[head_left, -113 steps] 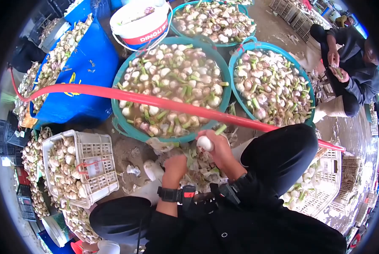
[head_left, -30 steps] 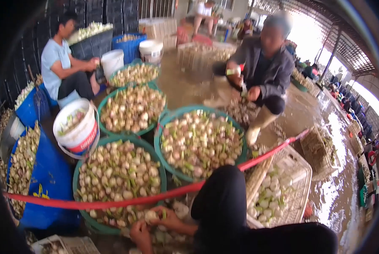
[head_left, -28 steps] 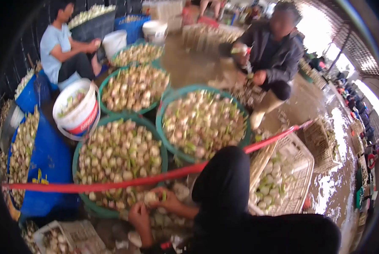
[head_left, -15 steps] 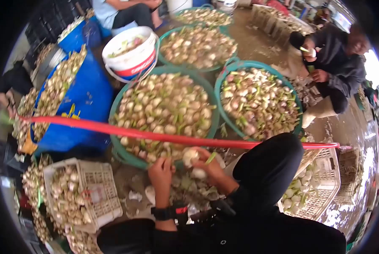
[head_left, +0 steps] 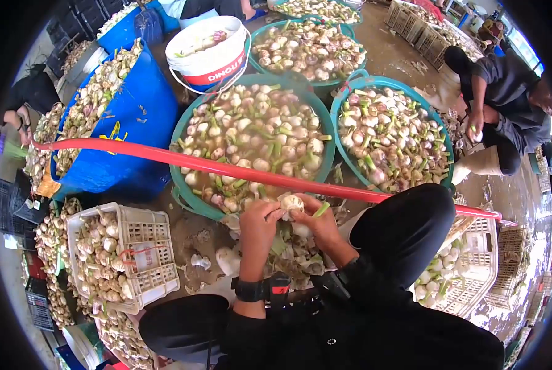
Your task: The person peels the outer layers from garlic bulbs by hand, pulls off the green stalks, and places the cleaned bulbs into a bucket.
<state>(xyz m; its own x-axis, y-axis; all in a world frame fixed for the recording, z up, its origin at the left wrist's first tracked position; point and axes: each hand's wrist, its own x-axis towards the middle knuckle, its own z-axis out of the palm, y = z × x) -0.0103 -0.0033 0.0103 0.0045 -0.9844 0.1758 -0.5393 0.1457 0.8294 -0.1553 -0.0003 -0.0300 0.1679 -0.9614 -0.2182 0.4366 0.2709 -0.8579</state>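
A garlic bulb (head_left: 292, 204) with a short green stem is held in my right hand (head_left: 319, 227), whose fingers wrap round its underside. Against the bulb's left side, my left hand (head_left: 260, 225) has its thumb and fingers pinched together; whatever lies between them is too small to make out. Both hands are over a heap of peeled skins (head_left: 294, 256), at the near rim of a green tub (head_left: 180, 139) filled with garlic in cloudy water. A red hose (head_left: 239, 171) crosses above the tub, just beyond my hands.
Left are a white crate (head_left: 149, 246) of garlic and a blue container (head_left: 131, 117). Behind stand a white bucket (head_left: 209, 58) and a second tub (head_left: 368, 80). Right, a crate (head_left: 473, 277) holds trimmed bulbs; a co-worker (head_left: 510, 105) sits beyond. Another person's arm shows far left.
The view has swung down and back toward my lap since the blurred frames. My left hand has come up against the bulb. The co-worker's hands on the right have moved lower.
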